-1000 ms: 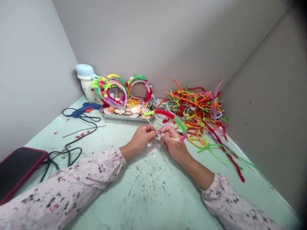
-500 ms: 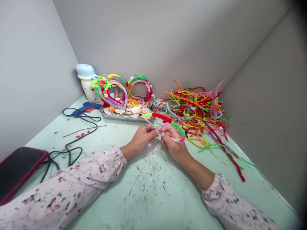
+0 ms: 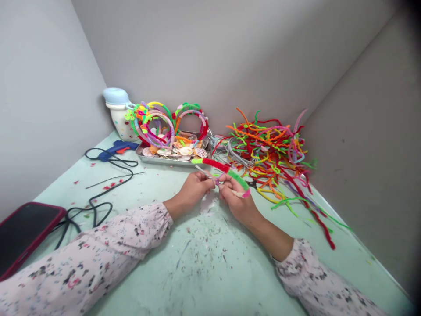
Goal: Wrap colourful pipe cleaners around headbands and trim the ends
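Both hands meet over the middle of the table around a curved headband wrapped in red, green, pink and lime pipe cleaner. My left hand is closed in a pinch on the headband's bare grey end. Close beside it, my right hand pinches the same band where a short purple pipe cleaner is wound round it. The wrapped part arches up over my right hand, its lime tip pointing left toward the tray. My fingers partly hide the spot where they grip.
A metal tray of shells has several finished headbands standing in it. Right of it lies a heap of pipe cleaners. To the left are a blue glue gun, its black cord, a white cup and a phone.
The headband has turned slightly in my hands, its arch shifting left and a little down. My hands stay together on it with a small change at the right fingers.
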A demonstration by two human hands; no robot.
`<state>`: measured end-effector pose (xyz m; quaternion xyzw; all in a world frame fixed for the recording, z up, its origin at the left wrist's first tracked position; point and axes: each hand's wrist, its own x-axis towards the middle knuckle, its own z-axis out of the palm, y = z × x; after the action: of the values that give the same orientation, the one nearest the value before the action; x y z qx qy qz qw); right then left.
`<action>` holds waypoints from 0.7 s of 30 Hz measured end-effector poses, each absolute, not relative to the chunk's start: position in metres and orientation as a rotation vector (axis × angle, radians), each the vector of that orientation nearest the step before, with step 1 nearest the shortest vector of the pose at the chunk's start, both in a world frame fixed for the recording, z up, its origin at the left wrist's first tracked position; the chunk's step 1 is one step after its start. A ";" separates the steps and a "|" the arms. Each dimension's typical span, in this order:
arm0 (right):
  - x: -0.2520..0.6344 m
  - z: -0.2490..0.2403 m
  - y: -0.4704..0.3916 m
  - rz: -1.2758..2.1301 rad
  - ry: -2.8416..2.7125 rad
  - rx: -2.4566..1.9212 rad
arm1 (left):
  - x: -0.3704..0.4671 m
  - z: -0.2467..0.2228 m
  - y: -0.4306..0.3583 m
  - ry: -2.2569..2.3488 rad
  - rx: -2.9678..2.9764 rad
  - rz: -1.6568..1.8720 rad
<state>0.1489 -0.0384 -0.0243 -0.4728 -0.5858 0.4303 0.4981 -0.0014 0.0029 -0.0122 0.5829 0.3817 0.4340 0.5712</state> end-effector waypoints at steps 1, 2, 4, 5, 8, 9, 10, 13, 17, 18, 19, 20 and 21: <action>0.149 -0.025 -0.038 1.015 -1.440 -1.147 | -0.001 -0.011 0.002 0.898 1.363 1.019; 0.149 -0.026 -0.038 0.980 -1.469 -1.146 | -0.001 -0.010 0.002 0.902 1.357 1.019; 0.150 -0.026 -0.037 0.921 -1.501 -1.150 | 0.000 -0.007 0.000 0.909 1.346 1.013; 0.150 -0.026 -0.036 0.900 -1.506 -1.153 | 0.000 -0.006 0.000 0.912 1.347 1.006; 0.151 -0.022 -0.037 0.859 -1.508 -1.142 | 0.001 -0.003 -0.002 0.916 1.378 0.986; 0.151 -0.021 -0.037 0.856 -1.509 -1.133 | 0.001 -0.002 -0.002 0.907 1.393 0.982; 0.151 -0.020 -0.037 0.858 -1.509 -1.127 | 0.001 -0.002 -0.002 0.896 1.406 0.982; 0.150 -0.019 -0.037 0.868 -1.501 -1.125 | 0.002 -0.002 -0.002 0.878 1.415 0.982; 0.150 -0.018 -0.037 0.873 -1.491 -1.134 | 0.003 -0.005 -0.001 0.916 1.410 0.977; 0.150 -0.018 -0.037 0.873 -1.492 -1.137 | 0.002 -0.005 -0.001 0.915 1.412 0.978; 0.150 -0.018 -0.038 0.872 -1.494 -1.140 | 0.002 -0.006 0.000 0.913 1.416 0.980; 0.149 -0.017 -0.038 0.871 -1.497 -1.141 | 0.002 -0.007 0.000 0.911 1.420 0.981; 0.149 -0.017 -0.039 0.872 -1.501 -1.141 | 0.001 -0.008 0.001 0.911 1.424 0.984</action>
<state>0.1494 -0.0385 -0.0166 -0.4733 -0.6228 0.3615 0.5074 0.0013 0.0006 -0.0084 0.6038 0.3863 0.4171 0.5587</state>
